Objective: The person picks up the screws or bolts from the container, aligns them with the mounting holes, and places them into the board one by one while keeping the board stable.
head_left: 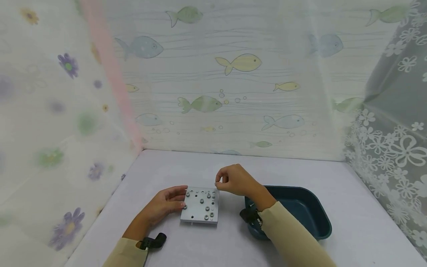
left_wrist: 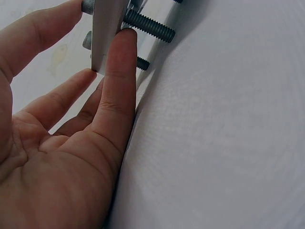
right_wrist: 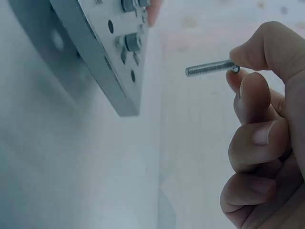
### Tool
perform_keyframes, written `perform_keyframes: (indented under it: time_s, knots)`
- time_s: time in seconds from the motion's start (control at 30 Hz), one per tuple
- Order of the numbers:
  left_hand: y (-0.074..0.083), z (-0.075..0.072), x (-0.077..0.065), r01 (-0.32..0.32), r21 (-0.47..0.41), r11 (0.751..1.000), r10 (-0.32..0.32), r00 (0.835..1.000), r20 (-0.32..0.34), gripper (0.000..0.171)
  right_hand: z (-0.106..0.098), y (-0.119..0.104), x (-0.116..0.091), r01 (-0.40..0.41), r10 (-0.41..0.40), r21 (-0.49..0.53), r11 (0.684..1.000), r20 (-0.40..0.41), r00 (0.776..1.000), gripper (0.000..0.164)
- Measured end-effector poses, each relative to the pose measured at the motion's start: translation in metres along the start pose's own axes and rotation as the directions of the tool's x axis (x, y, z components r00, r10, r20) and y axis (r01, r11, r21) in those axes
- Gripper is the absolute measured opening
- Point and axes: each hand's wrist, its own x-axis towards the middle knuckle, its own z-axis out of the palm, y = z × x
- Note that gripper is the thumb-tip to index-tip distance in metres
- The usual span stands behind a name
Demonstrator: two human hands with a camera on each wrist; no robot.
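A square silver metal plate (head_left: 197, 207) with holes and several socket-head bolts (head_left: 201, 201) sits just above the white table. My left hand (head_left: 163, 204) holds its left edge, thumb on the top and fingers around the side and beneath. Threaded shanks (left_wrist: 150, 26) stick out below the plate in the left wrist view. Over the plate's far right corner is my right hand (head_left: 237, 181). It pinches a bolt (right_wrist: 208, 68) by the head between thumb and forefinger, apart from the plate; the head is mostly covered by the fingertips.
A dark teal tray (head_left: 317, 213) stands to the right, partly behind the right forearm; part of its inside is hidden. The white tabletop (head_left: 186, 167) ends at a curtain with fish at the back (head_left: 233, 126). More patterned curtains hang at left and right.
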Motion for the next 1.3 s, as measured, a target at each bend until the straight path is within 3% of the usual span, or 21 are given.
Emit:
perform_keyframes:
  time_s: [0.53, 1.03, 1.3]
  knots:
    - [-0.003, 0.001, 0.003, 0.012, 0.008, 1.000, -0.012, 1.000, -0.020, 0.074, 0.021, -0.002, 0.012, -0.113, 0.120, -0.106, 0.988, 0.067, 0.990, 0.007]
    - [-0.001, 0.001, -0.001, 0.014, 0.003, 1.000, -0.014, 1.000, -0.024, 0.076, 0.028, 0.000, 0.015, -0.109, 0.113, -0.092, 0.990, 0.042, 0.993, 0.005]
    - [-0.003, -0.002, 0.001, 0.021, 0.012, 1.000, -0.021, 0.999, -0.024, 0.075, 0.025, 0.000, 0.014, -0.119, 0.136, -0.179, 0.977, 0.083, 0.987, 0.005]
